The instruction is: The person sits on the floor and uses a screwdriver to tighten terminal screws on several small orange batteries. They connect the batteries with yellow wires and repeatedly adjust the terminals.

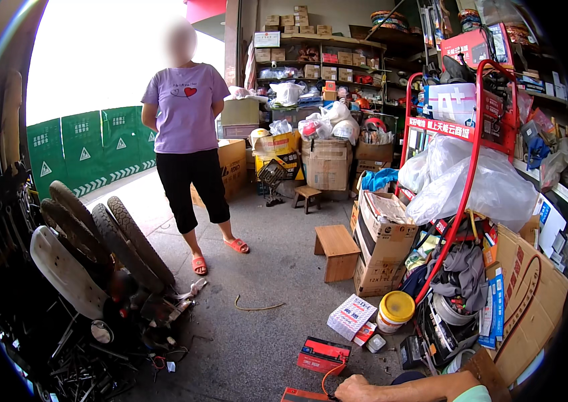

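Observation:
My right hand is at the lower edge, its forearm coming in from the right. The fingers are curled closed, with their tips turned down and partly cut off by the picture's edge. What they grip is hidden. Beside them an orange wire loops from a red and black battery down toward the fingers. A second red battery lies just left of the hand, partly out of view. My left hand does not show.
A person in a purple shirt stands across the floor. Tyres and tools crowd the left. On the right are a yellow-lidded bucket, a patterned box, stacked cartons, a wooden stool and a red hand truck.

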The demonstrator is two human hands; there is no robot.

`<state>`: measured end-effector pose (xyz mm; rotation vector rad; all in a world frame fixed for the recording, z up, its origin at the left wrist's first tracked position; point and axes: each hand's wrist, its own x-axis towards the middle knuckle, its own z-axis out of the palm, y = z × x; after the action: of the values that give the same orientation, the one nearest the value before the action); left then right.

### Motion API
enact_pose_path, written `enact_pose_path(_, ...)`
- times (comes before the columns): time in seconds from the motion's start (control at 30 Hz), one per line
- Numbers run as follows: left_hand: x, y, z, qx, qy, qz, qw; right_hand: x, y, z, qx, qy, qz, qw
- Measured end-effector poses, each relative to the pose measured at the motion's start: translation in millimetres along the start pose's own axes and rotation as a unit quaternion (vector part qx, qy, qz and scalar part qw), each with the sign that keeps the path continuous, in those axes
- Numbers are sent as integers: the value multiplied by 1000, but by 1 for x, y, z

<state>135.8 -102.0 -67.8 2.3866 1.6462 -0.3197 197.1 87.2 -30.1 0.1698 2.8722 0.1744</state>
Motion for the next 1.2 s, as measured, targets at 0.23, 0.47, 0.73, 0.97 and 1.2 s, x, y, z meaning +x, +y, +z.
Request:
enact_pose_path(0.23,-1,0,-4,56,26,-4,998,-2,7,9,-11,9,0,1000)
enact_pose_path(0.47,-3,-1,0,13,-10,10,1000,-2,7,11,4,18,-8,1000)
enact_pose_path(0.73,-12,5,-19,50,4,16,999,-10,1,4,6,-20,-14,1000)
enact_pose_path(0.97,-15,0,-22,88,-10,-105,991,9,6,-14,5,41,-46,998)
enact_pose_path(1.2,-10,-7,-39,39,-38,-52,997,-10,12,-9,-41,-24,44,998)
